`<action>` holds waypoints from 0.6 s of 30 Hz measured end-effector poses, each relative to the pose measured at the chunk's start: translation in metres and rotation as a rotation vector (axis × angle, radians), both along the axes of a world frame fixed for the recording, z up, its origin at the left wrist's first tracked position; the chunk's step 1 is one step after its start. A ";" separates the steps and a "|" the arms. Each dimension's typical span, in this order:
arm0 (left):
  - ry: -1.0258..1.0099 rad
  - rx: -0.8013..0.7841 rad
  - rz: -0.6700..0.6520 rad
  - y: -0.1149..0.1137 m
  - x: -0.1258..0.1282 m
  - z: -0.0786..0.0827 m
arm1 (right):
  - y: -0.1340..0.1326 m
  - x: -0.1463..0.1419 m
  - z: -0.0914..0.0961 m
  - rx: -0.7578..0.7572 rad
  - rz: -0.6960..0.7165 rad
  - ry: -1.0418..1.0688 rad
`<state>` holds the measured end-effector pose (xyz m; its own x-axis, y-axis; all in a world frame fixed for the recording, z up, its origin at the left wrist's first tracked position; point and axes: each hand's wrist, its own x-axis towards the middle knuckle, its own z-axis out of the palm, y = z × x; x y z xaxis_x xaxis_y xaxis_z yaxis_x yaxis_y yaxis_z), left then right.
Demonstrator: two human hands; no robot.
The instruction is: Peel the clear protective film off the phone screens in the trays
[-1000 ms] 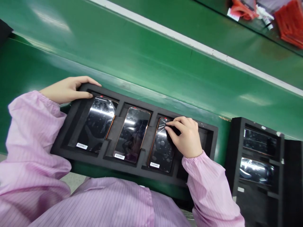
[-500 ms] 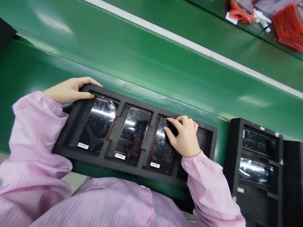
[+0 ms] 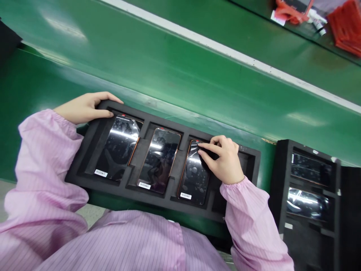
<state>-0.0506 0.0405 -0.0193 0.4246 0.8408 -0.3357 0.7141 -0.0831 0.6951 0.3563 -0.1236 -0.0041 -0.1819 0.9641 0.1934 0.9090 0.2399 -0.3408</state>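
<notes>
Where the long black foam tray (image 3: 184,141) lies on the glossy green desk (image 3: 17,113), the left hand (image 3: 88,108) has hold of its far left corner, thumb over the rim and fingers bent along the outer edge. A firm hold there should keep the light foam from sliding, with the thumb off the screen of the leftmost orange-edged black phone (image 3: 114,154).

The right hand (image 3: 225,158) is at the third flat black phone with a thin orange edge (image 3: 193,180), which lies face up in its slot. Its thumb and index finger are nearly together over the upper end, beside a small red tab (image 3: 197,141); whether they pinch anything or merely rest on the glass cannot be told.

Working well here probably means a light touch with fingertips rather than nails, and any pull kept low and slow so the phone stays seated. The small white printed label (image 3: 185,195) at the lower end is best left flat, and the gathered pink cuff (image 3: 234,182) clear of the screen.
</notes>
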 end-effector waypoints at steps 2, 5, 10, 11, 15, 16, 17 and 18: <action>-0.005 0.010 0.012 -0.001 0.001 0.000 | -0.002 -0.003 0.000 -0.003 -0.026 -0.002; -0.007 0.022 0.016 -0.001 0.001 -0.001 | -0.006 -0.011 0.000 0.012 -0.086 -0.067; -0.008 0.030 -0.003 0.000 0.001 0.000 | -0.007 -0.015 -0.001 0.011 -0.086 -0.143; -0.008 0.033 -0.004 0.000 0.001 0.000 | -0.005 -0.015 -0.001 0.000 -0.080 -0.136; -0.004 0.039 -0.012 0.000 0.001 -0.001 | 0.001 -0.009 -0.001 -0.041 -0.067 -0.068; -0.005 0.038 -0.015 0.000 0.001 -0.001 | 0.002 -0.008 -0.001 -0.044 -0.066 -0.052; -0.005 0.036 -0.017 0.000 0.000 -0.001 | 0.003 -0.007 -0.002 -0.043 -0.067 -0.039; -0.005 0.033 -0.018 0.000 0.000 -0.001 | 0.004 -0.006 -0.002 -0.038 -0.066 -0.032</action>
